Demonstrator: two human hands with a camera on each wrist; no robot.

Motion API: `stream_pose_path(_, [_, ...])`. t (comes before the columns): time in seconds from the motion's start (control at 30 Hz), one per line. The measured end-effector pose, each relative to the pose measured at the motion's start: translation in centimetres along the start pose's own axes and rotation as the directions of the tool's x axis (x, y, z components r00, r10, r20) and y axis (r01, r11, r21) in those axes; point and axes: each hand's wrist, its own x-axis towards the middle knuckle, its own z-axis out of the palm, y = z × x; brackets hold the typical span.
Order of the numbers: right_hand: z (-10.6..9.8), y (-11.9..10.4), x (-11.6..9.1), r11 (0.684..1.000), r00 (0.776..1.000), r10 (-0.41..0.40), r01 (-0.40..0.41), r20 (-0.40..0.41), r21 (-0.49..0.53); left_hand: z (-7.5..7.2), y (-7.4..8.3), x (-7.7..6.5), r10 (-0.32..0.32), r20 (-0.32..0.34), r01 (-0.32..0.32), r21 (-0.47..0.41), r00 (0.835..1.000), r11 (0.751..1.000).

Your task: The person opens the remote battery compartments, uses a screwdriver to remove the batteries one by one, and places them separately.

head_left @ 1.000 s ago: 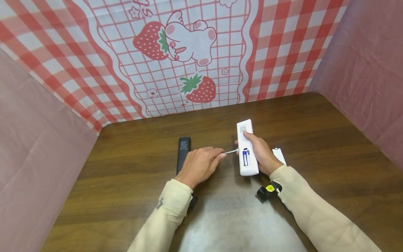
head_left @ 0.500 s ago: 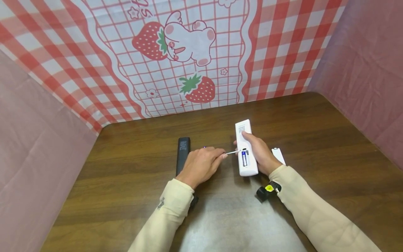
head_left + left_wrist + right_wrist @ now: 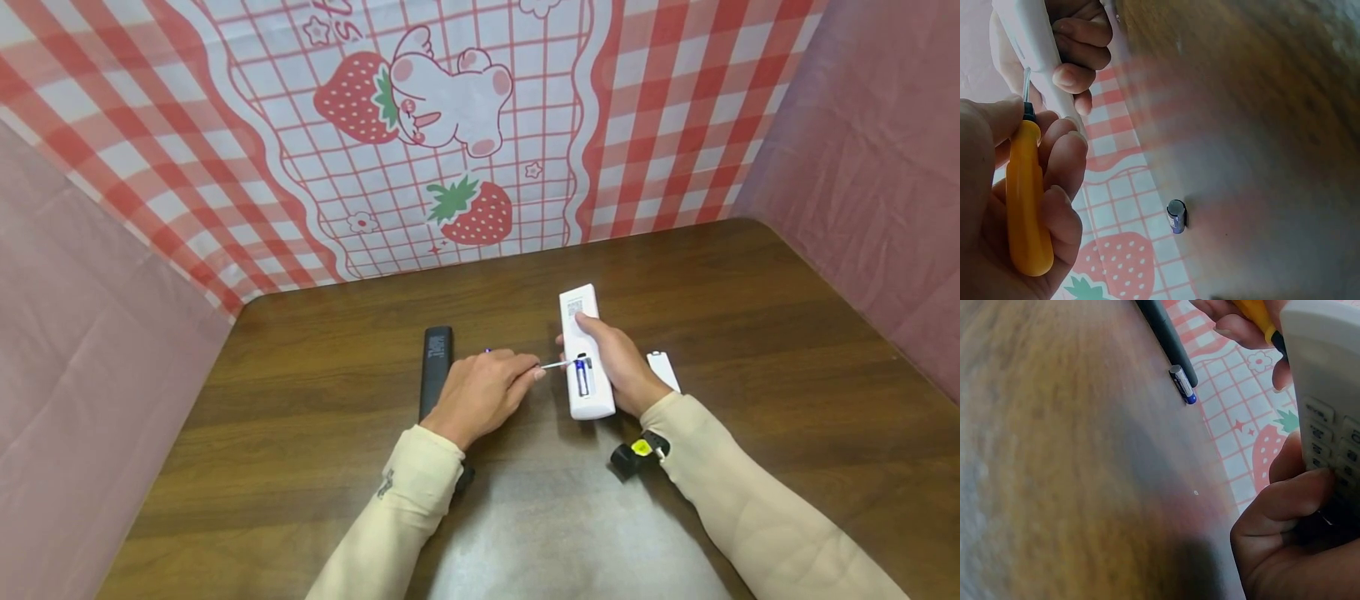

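Observation:
My right hand [image 3: 624,365] grips a white remote control [image 3: 572,336], its back facing up. One blue-and-silver battery [image 3: 583,380] lies in the open battery compartment. With curled fingers my left hand [image 3: 480,387] holds a screwdriver [image 3: 1025,200] by its yellow handle. Its thin metal shaft crosses the remote's left edge, and the tip is at the upper end of the battery in the head view; whether it touches cannot be told. The remote's keys show in the right wrist view, beside the right fingers [image 3: 1285,500].
A black remote [image 3: 437,367] lies partly behind the left hand. A loose battery [image 3: 1183,385] is beside it on the wooden table [image 3: 300,433]. A white battery cover [image 3: 663,372] lies right of the right hand. Checked cloth [image 3: 660,125] hangs at the back.
The screwdriver tip has moved right, from the white remote's left edge to the battery's upper end. The remote has shifted slightly left. Both hands keep their hold.

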Motion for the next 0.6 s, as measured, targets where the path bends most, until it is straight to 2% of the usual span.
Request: stream_pose_path(0.6, [-0.01, 0.16, 0.06, 1.000, 1.000, -0.014, 0.015, 0.015, -0.018, -0.19, 0.22, 0.33, 0.011, -0.006, -0.011, 0.026, 1.000, 1.000])
